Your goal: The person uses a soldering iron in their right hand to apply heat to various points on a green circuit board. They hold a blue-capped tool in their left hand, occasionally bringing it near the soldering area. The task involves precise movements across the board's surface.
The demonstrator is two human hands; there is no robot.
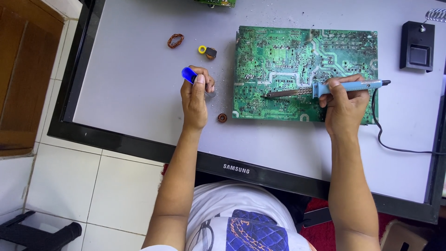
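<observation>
A green circuit board (278,60) lies solder side up on a grey flat panel (130,93). My right hand (344,104) grips a light-blue soldering iron (353,86) by its handle, with the dark tip resting on the board's lower left area. My left hand (195,97) rests on the panel left of the board, closed around a small tool with a blue handle (188,74).
A copper wire coil (175,41), a yellow ring with a dark part (207,51) and a small copper coil (222,118) lie left of the board. A black iron stand (416,45) sits at the far right. The iron's black cord (385,139) trails right. Tiled floor lies on the left.
</observation>
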